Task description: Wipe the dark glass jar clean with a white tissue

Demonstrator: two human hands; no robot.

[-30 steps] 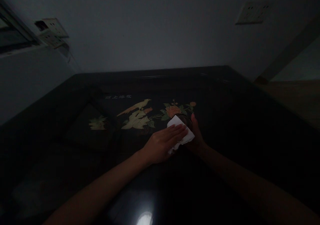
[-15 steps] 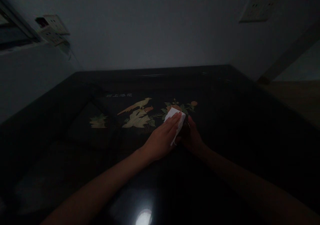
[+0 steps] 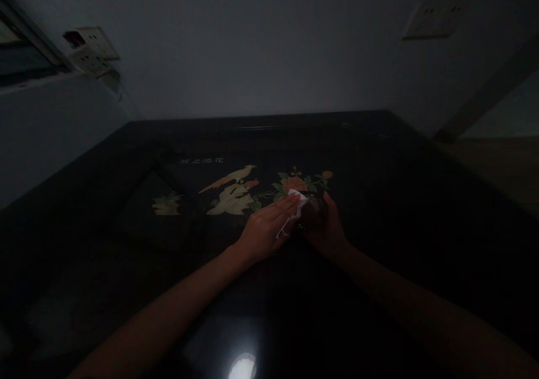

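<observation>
In dim light, my left hand [image 3: 266, 226] lies with fingers stretched out and together, pressing a white tissue [image 3: 289, 218] against a small dark round object [image 3: 312, 209]. Only a narrow strip of the tissue shows between my palm and that object. My right hand [image 3: 329, 228] is curled round the dark object from the right side and holds it just above the black lacquered table [image 3: 400, 210]. What the dark object is cannot be made out.
The table top carries an inlaid picture of birds, leaves and flowers [image 3: 236, 191] just beyond my hands. A lamp reflection [image 3: 243, 365] shines near the front edge. Wall sockets [image 3: 90, 50] sit at the upper left, another socket plate [image 3: 433, 17] at the upper right.
My left hand has slid left and turned on edge, so the tissue went from a broad white sheet over the object to a thin strip. My right hand stayed round the object.
</observation>
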